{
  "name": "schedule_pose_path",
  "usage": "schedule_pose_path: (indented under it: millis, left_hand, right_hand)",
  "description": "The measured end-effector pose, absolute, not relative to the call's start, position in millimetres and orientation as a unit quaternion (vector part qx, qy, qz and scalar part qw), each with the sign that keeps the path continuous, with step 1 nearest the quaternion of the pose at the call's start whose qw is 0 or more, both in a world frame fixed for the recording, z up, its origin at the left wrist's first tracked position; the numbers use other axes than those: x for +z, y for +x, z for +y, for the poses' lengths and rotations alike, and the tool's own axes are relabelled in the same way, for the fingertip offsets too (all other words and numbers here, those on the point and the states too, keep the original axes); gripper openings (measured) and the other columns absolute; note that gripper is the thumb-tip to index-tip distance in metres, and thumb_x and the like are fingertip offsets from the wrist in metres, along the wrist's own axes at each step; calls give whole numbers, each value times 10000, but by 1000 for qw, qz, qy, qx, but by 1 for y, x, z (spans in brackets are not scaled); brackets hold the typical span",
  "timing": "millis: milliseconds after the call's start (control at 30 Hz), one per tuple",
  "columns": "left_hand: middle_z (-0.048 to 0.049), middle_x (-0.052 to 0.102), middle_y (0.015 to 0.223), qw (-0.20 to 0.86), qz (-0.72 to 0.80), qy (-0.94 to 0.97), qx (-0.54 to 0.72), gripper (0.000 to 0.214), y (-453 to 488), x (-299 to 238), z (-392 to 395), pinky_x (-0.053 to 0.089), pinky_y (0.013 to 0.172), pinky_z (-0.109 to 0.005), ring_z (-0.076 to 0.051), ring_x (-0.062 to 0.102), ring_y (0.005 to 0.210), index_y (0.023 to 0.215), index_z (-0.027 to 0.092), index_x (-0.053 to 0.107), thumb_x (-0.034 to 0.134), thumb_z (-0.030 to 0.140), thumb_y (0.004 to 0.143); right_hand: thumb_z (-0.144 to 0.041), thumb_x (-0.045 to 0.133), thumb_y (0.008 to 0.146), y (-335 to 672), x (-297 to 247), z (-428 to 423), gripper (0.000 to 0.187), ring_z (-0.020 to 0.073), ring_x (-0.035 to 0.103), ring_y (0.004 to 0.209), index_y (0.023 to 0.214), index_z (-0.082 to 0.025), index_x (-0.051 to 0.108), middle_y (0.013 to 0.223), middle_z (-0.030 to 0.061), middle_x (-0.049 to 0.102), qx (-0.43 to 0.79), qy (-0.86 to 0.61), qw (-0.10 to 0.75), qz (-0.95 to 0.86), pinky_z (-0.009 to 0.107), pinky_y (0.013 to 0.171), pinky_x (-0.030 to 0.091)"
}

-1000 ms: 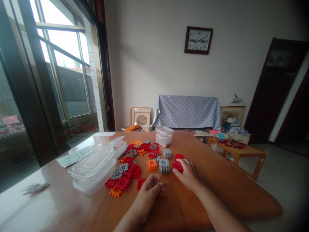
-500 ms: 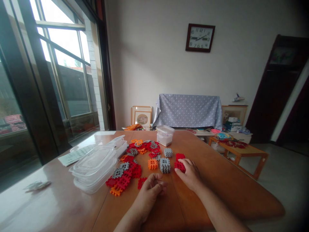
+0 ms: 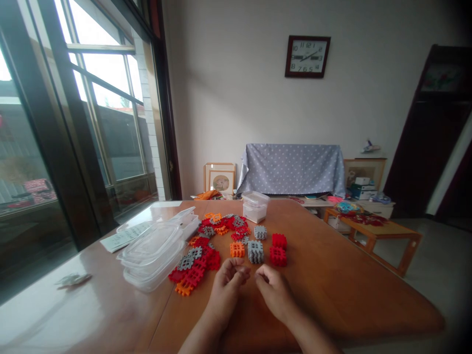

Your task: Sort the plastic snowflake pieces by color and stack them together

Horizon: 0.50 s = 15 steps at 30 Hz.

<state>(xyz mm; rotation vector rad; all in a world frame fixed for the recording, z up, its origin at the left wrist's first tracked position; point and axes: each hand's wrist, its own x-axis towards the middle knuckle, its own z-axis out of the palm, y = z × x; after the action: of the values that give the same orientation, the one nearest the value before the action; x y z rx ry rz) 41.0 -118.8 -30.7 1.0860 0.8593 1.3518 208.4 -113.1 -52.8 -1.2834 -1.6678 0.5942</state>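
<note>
My left hand [image 3: 229,284] is over the near part of the table, fingers curled inward; whatever it may hold is hidden. Close beside it, my right hand [image 3: 273,291] also has bent fingers, with nothing visible in them. The hands are slightly apart. Just beyond them are an orange stack [image 3: 237,250] and a taller grey stack [image 3: 255,252] of square notched plastic blocks. Another grey stack [image 3: 260,232] stands farther back. To the right are a red stack [image 3: 278,256] and a second red stack [image 3: 279,240] behind it. Left of my hands lies a pile of loose red, orange and grey blocks [image 3: 195,273].
Clear plastic lids and containers [image 3: 151,253] lie on the left beside printed paper [image 3: 125,237]. A lidded clear box [image 3: 255,206] stands at the back of the wooden table [image 3: 332,280]. A crumpled plastic packet [image 3: 73,280] lies far left. A low side table [image 3: 372,227] stands right.
My right hand has left the red stack and moved left toward my left hand. The loose red block beside my left hand no longer shows. The view has shifted slightly.
</note>
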Motion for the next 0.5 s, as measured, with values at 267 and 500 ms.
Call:
schedule_pose_path:
  millis: [267,500]
  left_hand:
    - [-70,712,994,396,419,392,717,302,15,-30,-115,497,855,-331,-196,654,899,976,212,588,657,462,823]
    - [-104,703,1065,179,567,615,519,220,-5,-43,-123,424,895,-373,-279,606,1021,1039,224,667,615,296,838]
  right_hand:
    - [-392,518,905,209,-58,-115,265,162,558,611,698,-231,559,623,-33,587,214,-532,423,-702,243,560,354]
    - [-463,495,902,209,-62,-112,311,161,525,567,694,-239,556,577,-41,527,223,-531,419,-702,253,554,374]
